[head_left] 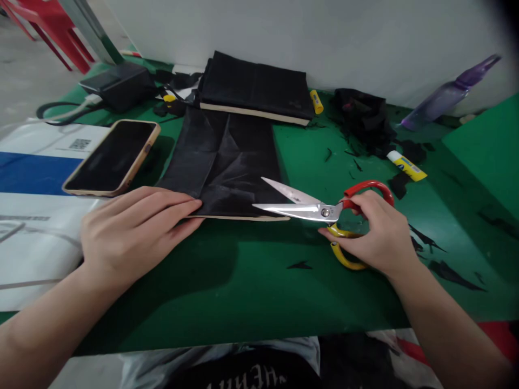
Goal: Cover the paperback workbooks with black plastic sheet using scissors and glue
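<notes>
A black sheet with creases (231, 162) lies on the green table, a thin pale strip showing along its near edge. My left hand (141, 232) pinches the sheet's near left corner between thumb and fingers. In my right hand (377, 232) are scissors (325, 212) with one red and one yellow handle. Their blades are parted and point left, over the near right part of the sheet. A stack of folded black material (257, 86) with a pale lower edge rests at the sheet's far end.
A phone (115, 156) lies on a white and blue package (36, 173) at left, with a black box (117, 86) behind. Glue sticks (406, 165), a purple bottle (441, 100) and crumpled black material (360, 116) are at right. Black scraps (454, 274) lie around.
</notes>
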`<state>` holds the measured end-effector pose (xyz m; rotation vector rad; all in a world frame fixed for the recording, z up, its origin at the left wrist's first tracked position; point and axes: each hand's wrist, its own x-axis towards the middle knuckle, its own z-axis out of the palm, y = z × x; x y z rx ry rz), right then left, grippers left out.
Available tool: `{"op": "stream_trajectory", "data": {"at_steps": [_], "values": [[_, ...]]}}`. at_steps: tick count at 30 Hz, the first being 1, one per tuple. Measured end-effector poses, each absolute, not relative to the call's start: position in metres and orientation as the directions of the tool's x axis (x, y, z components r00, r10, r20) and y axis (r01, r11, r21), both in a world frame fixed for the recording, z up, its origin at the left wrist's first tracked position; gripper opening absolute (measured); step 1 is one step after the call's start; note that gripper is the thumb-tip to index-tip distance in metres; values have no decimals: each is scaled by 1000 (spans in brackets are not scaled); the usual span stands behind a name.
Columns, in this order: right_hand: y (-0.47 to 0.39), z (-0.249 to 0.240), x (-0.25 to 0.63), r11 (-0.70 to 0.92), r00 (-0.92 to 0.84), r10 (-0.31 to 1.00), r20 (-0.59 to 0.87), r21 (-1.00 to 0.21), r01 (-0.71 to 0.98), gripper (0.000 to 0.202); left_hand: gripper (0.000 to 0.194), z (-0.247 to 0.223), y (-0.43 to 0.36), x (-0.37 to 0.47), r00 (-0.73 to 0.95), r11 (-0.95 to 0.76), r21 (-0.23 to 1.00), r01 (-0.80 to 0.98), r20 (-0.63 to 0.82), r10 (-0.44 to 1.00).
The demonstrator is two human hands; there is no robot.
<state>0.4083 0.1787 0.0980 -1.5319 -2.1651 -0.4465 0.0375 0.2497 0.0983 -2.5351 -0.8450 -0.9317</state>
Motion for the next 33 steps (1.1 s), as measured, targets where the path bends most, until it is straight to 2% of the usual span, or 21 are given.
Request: {"op": "stream_trajectory", "data": {"at_steps": [5, 17, 29, 33], "values": [[177, 97, 404, 378, -358, 788, 501, 66, 924, 44, 21, 98, 250, 39, 579, -767, -41, 640, 682, 447], [176, 99, 409, 394, -447, 705, 551, 219, 892, 29, 23, 99, 252, 39, 610, -785, -69, 616, 672, 419], [176, 98, 403, 375, -436, 700, 566, 228, 898, 23, 24, 99, 252, 39, 622, -793, -75, 605, 666, 412], [176, 101, 405, 439, -478, 635, 606, 226, 870, 22, 24, 100, 252, 38, 619, -787, -73, 613, 663, 421]]}}
